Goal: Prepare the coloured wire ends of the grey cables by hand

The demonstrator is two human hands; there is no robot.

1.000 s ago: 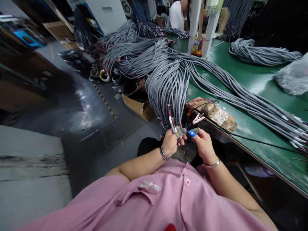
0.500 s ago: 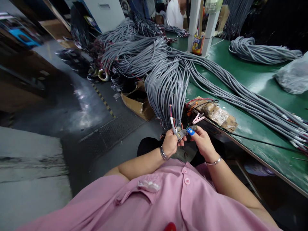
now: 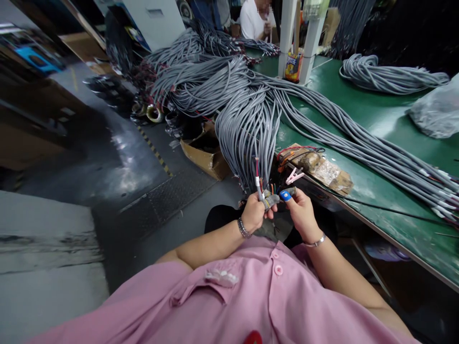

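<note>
My left hand is closed around the stripped end of a grey cable, whose thin coloured wires stick up above the fist. My right hand, with a blue cap on one fingertip and a grey one on another, pinches those wires right beside the left thumb. The cable belongs to a thick bundle of grey cables that hangs off the edge of the green table down towards my hands.
A pink clip and a taped brown block lie at the table edge. More grey cable coils and a clear plastic bag sit to the right. A cardboard box stands on the floor. A person in white sits far back.
My right hand has moved left, closing the gap to my left hand, and its fingertips now meet the wires. The left hand has stayed put.
</note>
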